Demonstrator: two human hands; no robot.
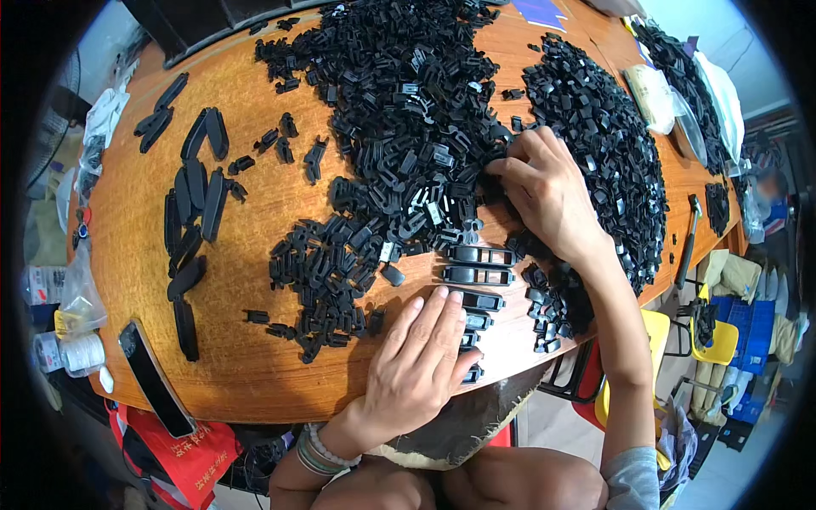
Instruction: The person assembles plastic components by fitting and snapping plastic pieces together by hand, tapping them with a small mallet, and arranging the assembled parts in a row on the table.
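A column of long black plastic housings with rectangular openings point(480, 275) lies on the wooden table in front of me. My left hand point(416, 355) rests flat over the left ends of the lower ones, its fingers stretched out side by side. My right hand point(544, 191) is farther off, with bent fingers closed at the edge of a large heap of small black plastic clips point(399, 110). What its fingertips pinch blends into the dark pieces. Right of that hand spreads a second heap of small black caps point(608, 136). A smaller group of caps point(548, 310) lies right of the column.
Long black covers point(194, 191) and stray clips point(286, 126) lie on the left of the table point(255, 378). A phone point(155, 378) sits at the near left edge. A black-handled tool point(689, 238) and plastic bags point(650, 98) are at the right. Yellow stools point(714, 340) stand beyond the table.
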